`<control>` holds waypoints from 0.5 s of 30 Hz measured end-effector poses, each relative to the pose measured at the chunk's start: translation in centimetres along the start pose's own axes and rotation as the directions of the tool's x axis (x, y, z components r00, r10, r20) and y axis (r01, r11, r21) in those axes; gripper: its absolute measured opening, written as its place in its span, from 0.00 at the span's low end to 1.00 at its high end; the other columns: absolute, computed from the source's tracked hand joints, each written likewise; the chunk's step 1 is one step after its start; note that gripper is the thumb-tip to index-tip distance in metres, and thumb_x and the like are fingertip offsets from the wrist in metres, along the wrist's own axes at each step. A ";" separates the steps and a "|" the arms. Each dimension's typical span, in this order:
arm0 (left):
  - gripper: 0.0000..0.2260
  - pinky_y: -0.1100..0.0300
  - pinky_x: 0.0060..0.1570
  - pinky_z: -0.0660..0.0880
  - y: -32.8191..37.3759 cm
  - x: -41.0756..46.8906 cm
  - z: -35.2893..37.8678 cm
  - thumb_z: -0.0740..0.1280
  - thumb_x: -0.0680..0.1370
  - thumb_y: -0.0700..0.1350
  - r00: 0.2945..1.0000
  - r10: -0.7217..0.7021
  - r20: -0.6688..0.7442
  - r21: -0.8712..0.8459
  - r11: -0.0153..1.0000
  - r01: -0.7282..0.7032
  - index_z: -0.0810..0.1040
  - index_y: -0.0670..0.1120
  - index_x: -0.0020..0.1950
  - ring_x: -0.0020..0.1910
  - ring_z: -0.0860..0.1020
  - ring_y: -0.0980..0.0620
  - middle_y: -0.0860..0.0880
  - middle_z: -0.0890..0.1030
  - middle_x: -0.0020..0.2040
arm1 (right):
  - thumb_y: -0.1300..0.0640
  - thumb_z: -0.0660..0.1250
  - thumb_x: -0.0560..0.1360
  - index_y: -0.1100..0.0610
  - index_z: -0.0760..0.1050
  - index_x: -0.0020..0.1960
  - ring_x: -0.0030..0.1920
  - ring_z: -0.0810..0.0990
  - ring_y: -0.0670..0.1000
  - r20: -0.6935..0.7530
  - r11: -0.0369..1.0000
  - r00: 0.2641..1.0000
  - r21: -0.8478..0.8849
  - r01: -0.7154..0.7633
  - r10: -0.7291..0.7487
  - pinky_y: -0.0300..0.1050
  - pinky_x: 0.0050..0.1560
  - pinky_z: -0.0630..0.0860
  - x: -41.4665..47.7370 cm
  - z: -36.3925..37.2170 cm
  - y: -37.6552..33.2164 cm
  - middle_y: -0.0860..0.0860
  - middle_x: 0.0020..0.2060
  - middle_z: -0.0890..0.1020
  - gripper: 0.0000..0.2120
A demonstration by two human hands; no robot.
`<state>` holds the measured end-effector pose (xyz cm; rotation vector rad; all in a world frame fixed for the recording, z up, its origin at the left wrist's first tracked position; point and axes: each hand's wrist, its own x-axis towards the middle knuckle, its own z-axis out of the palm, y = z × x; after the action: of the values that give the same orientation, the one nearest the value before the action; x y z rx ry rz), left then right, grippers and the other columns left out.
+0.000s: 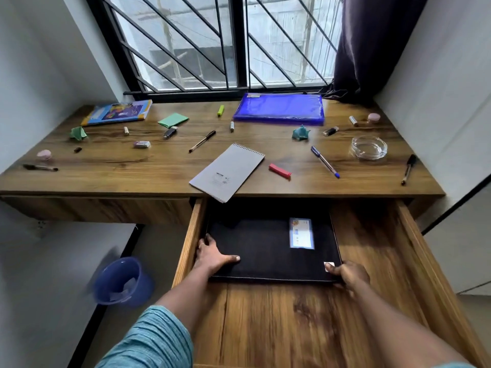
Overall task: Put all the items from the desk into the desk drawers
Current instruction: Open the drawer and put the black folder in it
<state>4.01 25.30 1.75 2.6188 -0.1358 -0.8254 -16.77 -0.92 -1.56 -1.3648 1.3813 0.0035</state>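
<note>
The right desk drawer (414,248) is pulled far out. A flat black folder (255,251) with a blue label lies inside it. My left hand (212,256) grips its left edge and my right hand (349,274) grips its near right corner. On the wooden desk (119,166) lie a grey spiral notepad (227,172) overhanging the front edge, a blue plastic folder (279,108), a colourful book (117,112), a green sticky pad (173,120), a red eraser (279,171), a blue pen (324,162), several more pens, crumpled green papers and small items.
A glass ashtray (368,147) sits at the desk's right. The left drawer (98,208) is closed. A blue bin (119,281) stands on the floor to the left. A barred window (220,43) and dark curtain (369,46) back the desk, with walls on both sides.
</note>
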 end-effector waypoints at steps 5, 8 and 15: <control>0.61 0.48 0.76 0.44 -0.5 -0.3 1.3 0.75 0.63 0.64 0.995 0.099 0.019 0.181 0.978 -0.101 0.37 0.41 0.77 0.76 0.34 0.41 0.40 0.31 0.76 | 0.50 0.76 0.68 0.60 0.80 0.49 0.45 0.82 0.55 -0.048 0.971 0.993 -0.220 0.092 -0.105 0.37 0.27 0.74 -0.9 -0.2 -0.7 0.56 0.47 0.83 0.16; 0.63 0.47 0.74 0.38 -0.1 -0.4 2.1 0.74 0.62 0.65 0.973 0.215 0.084 0.338 0.912 -0.231 0.35 0.38 0.76 0.73 0.28 0.41 0.39 0.28 0.74 | 0.41 0.70 0.70 0.56 0.78 0.55 0.53 0.80 0.57 -0.047 0.852 0.982 -0.506 0.135 -0.184 0.41 0.42 0.70 -1.7 0.1 -0.9 0.55 0.53 0.81 0.22; 0.58 0.50 0.74 0.36 0.6 -0.3 2.9 0.72 0.66 0.63 0.934 0.323 0.154 0.509 0.784 -0.355 0.37 0.38 0.76 0.75 0.31 0.43 0.41 0.30 0.75 | 0.42 0.66 0.74 0.62 0.72 0.61 0.58 0.77 0.59 -0.094 0.756 0.968 -0.643 0.119 -0.232 0.46 0.49 0.72 -2.0 1.3 -1.1 0.59 0.58 0.78 0.25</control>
<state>2.12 23.85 -0.04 2.9249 -0.9563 -0.8193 -15.78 0.93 0.04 -2.1060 1.4477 0.2589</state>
